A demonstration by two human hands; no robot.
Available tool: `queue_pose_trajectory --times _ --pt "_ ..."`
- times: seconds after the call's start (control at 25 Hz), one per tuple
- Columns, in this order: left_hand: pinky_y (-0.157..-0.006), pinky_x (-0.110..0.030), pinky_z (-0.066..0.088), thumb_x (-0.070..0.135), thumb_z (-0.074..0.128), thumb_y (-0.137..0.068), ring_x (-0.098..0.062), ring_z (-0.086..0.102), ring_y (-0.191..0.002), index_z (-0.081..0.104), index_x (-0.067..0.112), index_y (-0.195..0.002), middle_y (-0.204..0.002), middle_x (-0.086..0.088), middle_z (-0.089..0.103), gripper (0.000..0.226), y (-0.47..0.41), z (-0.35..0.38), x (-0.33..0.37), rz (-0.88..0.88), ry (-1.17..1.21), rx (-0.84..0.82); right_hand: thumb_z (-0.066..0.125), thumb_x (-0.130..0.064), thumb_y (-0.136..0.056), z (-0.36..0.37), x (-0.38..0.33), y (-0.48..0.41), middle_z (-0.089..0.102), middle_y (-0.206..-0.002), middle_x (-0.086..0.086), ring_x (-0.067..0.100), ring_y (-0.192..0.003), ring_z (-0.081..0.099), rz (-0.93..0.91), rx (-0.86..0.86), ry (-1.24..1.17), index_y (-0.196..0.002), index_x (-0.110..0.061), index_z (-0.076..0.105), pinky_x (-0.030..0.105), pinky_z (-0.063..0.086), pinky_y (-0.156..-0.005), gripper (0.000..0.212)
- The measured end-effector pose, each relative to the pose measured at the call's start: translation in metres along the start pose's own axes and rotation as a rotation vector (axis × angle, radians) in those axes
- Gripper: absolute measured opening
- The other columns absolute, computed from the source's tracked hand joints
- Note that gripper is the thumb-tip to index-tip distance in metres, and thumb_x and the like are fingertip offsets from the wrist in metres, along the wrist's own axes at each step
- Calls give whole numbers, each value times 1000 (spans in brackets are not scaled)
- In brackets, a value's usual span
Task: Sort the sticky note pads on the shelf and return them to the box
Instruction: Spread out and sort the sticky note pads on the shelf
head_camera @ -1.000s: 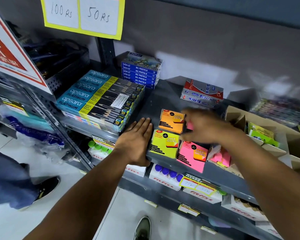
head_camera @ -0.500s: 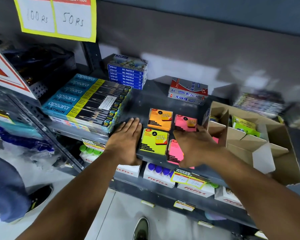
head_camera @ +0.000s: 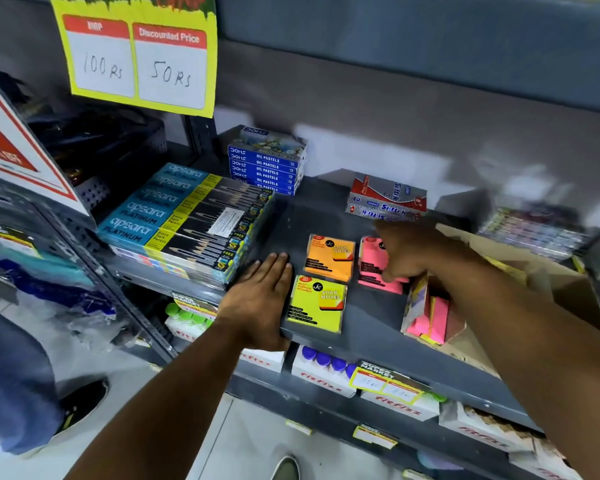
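Pink pad (head_camera: 373, 268) under right hand (head_camera: 407, 252); left hand (head_camera: 260, 299) flat beside yellow pad (head_camera: 317, 303).

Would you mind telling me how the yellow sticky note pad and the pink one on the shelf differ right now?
The yellow pad lies at the shelf's front edge, beside the left hand; the pink pad sits further back, nearer the cardboard box. The yellow pad is fully visible and untouched, while the right hand partly covers the pink pad. Both lie flat and look like square packs of the same make.
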State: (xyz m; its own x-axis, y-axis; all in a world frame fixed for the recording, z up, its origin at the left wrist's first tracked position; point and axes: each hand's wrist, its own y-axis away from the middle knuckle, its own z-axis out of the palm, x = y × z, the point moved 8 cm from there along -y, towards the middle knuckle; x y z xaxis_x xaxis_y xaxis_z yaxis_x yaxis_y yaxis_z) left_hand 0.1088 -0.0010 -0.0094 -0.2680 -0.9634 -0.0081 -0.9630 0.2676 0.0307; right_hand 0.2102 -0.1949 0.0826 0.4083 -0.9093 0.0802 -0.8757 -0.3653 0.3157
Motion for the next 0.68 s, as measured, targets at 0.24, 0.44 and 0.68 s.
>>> queue_pose_trajectory --times 0.24,0.44,0.68 --pt "-116 -36 -11 76 47 -54 -24 -16 -145 -8 7 -149 -159 -13 -14 130 1 -1 -1 5 2 2 85 -31 -56 20 -3 -18 61 -116 10 28 -96 59 -21 -24 31 -123 -15 46 38 51 -80 79" --pt "-115 -36 -11 74 49 -55 -25 -13 -146 -4 6 -150 -160 -15 -10 129 2 -2 -1 10 -2 11 88 -33 -55 29 1 -20 59 -122 9 28 -101 58 -2 -93 -30 -132 -15 42 36 50 -82 91" --pt "-116 -36 -10 76 48 -54 -25 -14 -146 -5 6 -150 -160 -14 -11 130 2 -3 0 6 0 12 90 -38 -52 29 0 -18 59 -124 10 29 -105 58 10 -84 -14 -130 -14 42 40 50 -86 94"
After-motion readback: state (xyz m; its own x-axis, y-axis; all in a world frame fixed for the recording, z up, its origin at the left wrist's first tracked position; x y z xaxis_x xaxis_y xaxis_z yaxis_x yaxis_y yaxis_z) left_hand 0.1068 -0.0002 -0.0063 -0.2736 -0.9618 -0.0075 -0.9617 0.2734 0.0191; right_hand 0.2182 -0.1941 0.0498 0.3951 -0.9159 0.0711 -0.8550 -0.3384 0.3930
